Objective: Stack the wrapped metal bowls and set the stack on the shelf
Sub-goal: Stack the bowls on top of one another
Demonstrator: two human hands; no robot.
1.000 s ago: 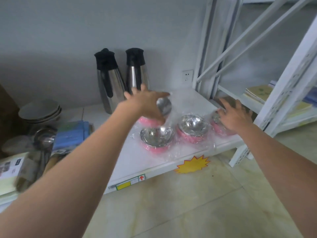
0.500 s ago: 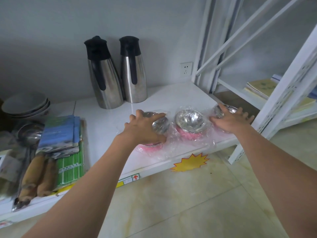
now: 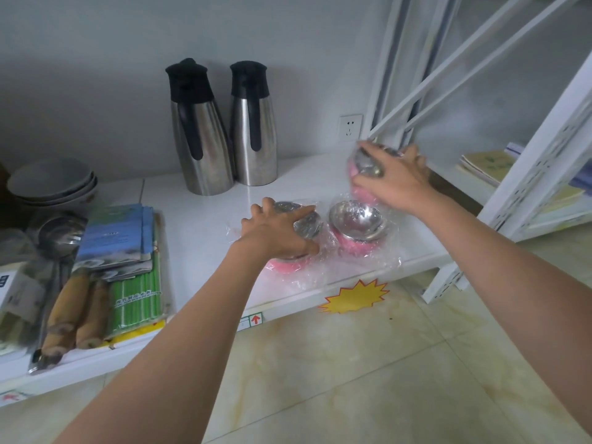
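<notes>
Wrapped metal bowls with pink bases lie at the front of the white shelf (image 3: 198, 216), right of centre in the frame. One plastic-wrapped bowl (image 3: 358, 219) sits free between the hands. The left hand (image 3: 275, 230) is spread over the left stack of wrapped bowls (image 3: 294, 238), fingers closed round its rim and pressing down. The right hand (image 3: 394, 181) grips a third wrapped bowl (image 3: 368, 168) tilted, lifted clear of the shelf, above and behind the free bowl. The step in hand seems to be nesting the lifted bowl. To do it well, level it first, centre it over the target rim, and lower it straight; loose film could snag or let the steel slip, so keep the stack steadied with the left hand.
</notes>
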